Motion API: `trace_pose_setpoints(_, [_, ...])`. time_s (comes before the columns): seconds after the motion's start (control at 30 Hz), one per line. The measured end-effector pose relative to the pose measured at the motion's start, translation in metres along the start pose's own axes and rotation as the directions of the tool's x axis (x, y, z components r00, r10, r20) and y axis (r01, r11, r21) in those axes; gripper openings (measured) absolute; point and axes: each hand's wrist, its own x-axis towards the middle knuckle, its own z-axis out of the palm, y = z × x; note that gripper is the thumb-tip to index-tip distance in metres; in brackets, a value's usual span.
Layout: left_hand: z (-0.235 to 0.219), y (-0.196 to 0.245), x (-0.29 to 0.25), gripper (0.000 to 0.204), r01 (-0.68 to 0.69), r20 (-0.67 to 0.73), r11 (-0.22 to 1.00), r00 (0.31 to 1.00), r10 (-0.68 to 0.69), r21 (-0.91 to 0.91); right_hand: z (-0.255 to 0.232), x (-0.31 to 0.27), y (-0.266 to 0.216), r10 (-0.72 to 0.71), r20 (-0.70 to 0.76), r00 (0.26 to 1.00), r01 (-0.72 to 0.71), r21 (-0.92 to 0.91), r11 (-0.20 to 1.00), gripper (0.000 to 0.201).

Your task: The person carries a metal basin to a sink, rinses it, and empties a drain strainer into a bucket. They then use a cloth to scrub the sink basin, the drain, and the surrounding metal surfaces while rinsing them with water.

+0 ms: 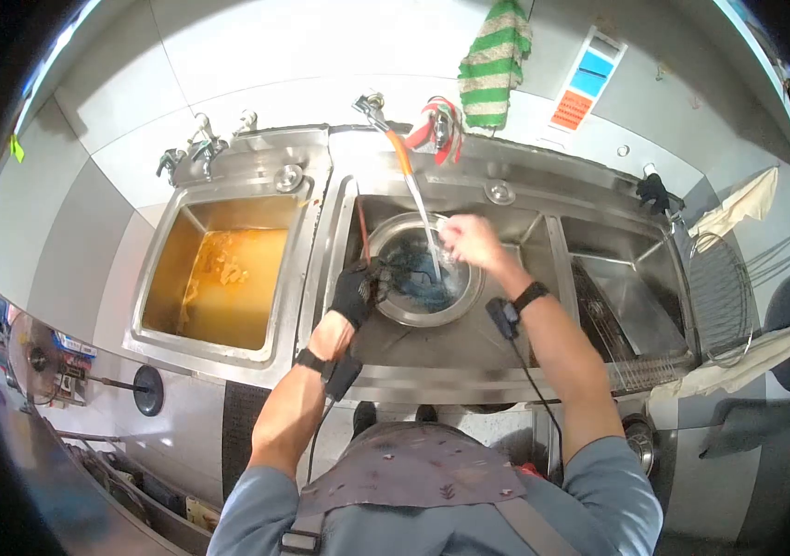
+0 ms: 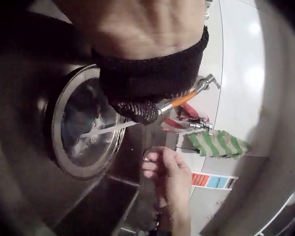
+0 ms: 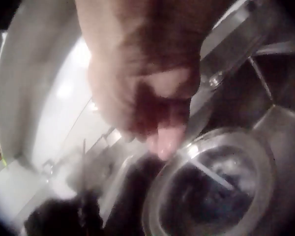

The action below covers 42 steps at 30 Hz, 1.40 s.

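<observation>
A round metal pot stands in the middle sink, with dark, bluish water inside. Water from an orange-sleeved tap falls into it. At the pot's left side, the black-gloved left hand has its fingers curled round a thin brownish rod that points up toward the wall. The bare right hand hovers over the pot's upper right, beside the stream, fingers bent inward. Whether it pinches something small is unclear.
The left basin holds orange-brown liquid with scraps. Racks lean in the right basin. A red glove and a striped green cloth hang behind. Wire strainers hang at the right.
</observation>
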Motion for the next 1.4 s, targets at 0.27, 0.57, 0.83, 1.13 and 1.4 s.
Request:
trace_pose_setpoints(0.27, [-0.028, -0.001, -0.015, 0.027, -0.395, 0.056, 0.647, 0.876, 0.478, 0.652, -0.117, 0.102, -0.006, -0.177, -0.562, 0.808, 0.100, -0.166, 0.981, 0.019])
trace_pose_setpoints(0.57, [0.007, 0.012, -0.040, 0.028, 0.074, -0.217, 0.903, 0.976, 0.021, 0.422, -0.202, 0.176, -0.100, -0.572, -0.730, 0.374, 0.172, -0.552, 0.816, 0.034])
trace_pose_setpoints(0.83, [0.003, -0.004, -0.036, 0.010, 0.076, -0.163, 0.988, 0.985, -0.053, 0.135, -0.226, 0.174, -0.146, -0.235, -0.831, 0.504, 0.415, -0.006, 0.910, 0.032])
trace_pose_setpoints(1.13, [0.043, 0.045, -0.017, 0.016, -0.006, -0.079, 0.938, 0.996, 0.036, 0.347, -0.138, 0.051, -0.165, -0.882, -0.263, 0.392, 0.711, -0.522, 0.472, 0.022])
trace_pose_setpoints(1.4, [0.064, 0.043, -0.008, 0.016, -0.384, 0.284, 0.755, 0.921, 0.268, 0.532, 0.002, -0.002, -0.064, -0.891, 0.344, 0.296, 0.859, -0.504, 0.091, 0.018])
